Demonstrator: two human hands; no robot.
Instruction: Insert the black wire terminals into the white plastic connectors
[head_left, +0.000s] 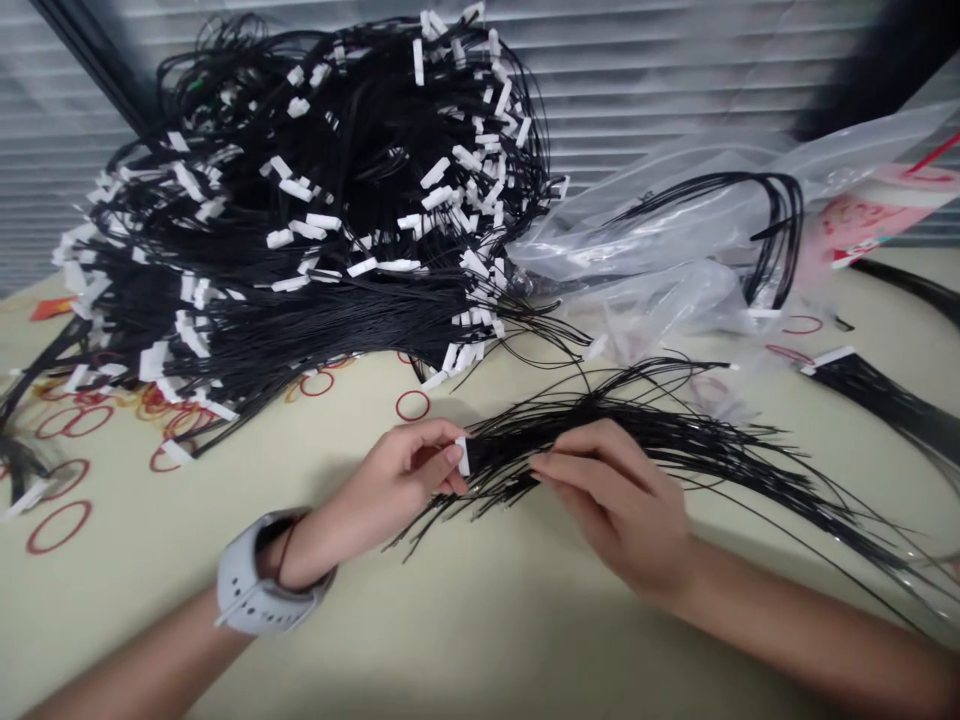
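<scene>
My left hand [420,465] pinches a small white connector [463,456] between thumb and fingers, with black wires running out of its right side. Close by on the right, my right hand [622,500] has thumb and forefinger pressed together on a thin black wire; its exact end is hidden by the fingers. Beneath and beyond both hands lies a loose bundle of black wires [720,455], fanned across the table and reaching to the right edge. Some cut wire ends show below the connector. A grey watch strap [274,575] is around my left wrist.
A large heap of black cables with white connectors [337,230] fills the back left. Red rubber bands [60,527] lie scattered at left. Clear plastic bags [637,240] and a pink cup [885,215] stand back right. Another wired connector [829,360] lies at right.
</scene>
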